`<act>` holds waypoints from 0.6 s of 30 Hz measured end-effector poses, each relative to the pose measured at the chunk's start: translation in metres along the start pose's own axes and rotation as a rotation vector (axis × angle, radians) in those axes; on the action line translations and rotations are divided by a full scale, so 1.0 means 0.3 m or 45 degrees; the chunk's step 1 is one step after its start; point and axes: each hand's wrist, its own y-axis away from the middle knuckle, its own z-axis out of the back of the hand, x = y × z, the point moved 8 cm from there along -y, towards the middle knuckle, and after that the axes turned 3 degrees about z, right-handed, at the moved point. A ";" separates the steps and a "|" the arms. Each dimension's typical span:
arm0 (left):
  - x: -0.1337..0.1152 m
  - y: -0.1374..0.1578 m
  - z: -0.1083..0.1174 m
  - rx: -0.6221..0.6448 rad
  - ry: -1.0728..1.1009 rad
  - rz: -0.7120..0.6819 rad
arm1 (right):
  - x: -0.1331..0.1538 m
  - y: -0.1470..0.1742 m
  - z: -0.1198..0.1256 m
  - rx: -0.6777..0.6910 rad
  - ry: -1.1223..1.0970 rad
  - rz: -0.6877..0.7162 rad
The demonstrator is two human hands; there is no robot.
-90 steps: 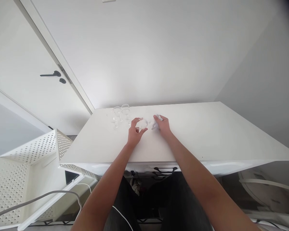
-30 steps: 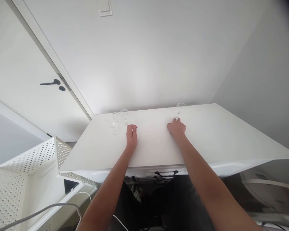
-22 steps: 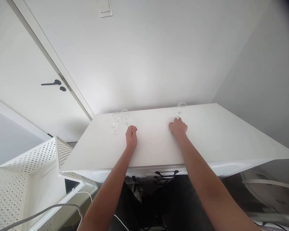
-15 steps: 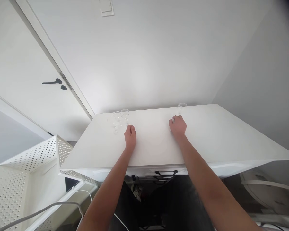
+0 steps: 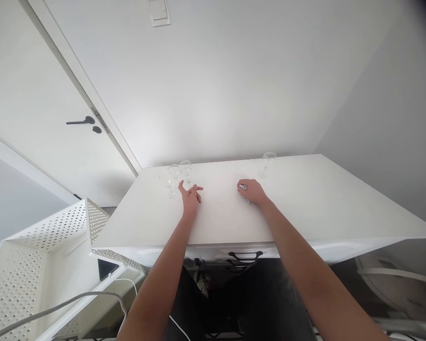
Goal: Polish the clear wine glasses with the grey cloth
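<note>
My left hand is over the white cabinet top with its fingers spread and nothing in them. Just beyond it and to its left stand several clear stemmed glasses, among them a front glass and a rear glass. My right hand is curled closed around a small whitish thing, mostly hidden by the fingers, whose kind I cannot make out. Behind that hand, near the wall, one stemmed glass stands upright on its own.
A wall rises directly behind the cabinet. Black drawer handles stick out from its front. To the left are a door with a black handle and a white perforated shelf unit, with a grey cable crossing in front.
My right hand has moved left and slightly nearer, away from the single glass, which now shows whole. My left hand has gone from curled fingers to spread ones.
</note>
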 end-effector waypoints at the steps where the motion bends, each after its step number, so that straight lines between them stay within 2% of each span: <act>1: 0.006 -0.007 -0.003 0.030 0.050 0.024 | -0.001 0.000 0.000 -0.003 -0.004 0.002; 5: 0.018 -0.025 0.001 0.071 0.175 0.071 | -0.007 0.000 -0.006 0.002 -0.035 -0.012; 10: 0.003 -0.018 -0.027 0.177 0.175 -0.008 | 0.007 -0.001 0.016 -0.064 -0.218 0.016; 12: -0.003 -0.012 -0.046 0.240 0.164 -0.039 | 0.020 -0.001 0.038 -0.130 -0.490 0.035; 14: -0.010 -0.005 -0.063 0.302 0.169 -0.062 | 0.030 -0.001 0.045 -0.137 -0.895 0.015; 16: -0.017 0.002 -0.075 0.355 0.177 -0.079 | 0.046 -0.001 0.032 -0.062 -1.267 -0.011; 18: -0.027 0.012 -0.089 0.424 0.164 -0.106 | 0.064 -0.001 0.017 0.021 -1.440 -0.008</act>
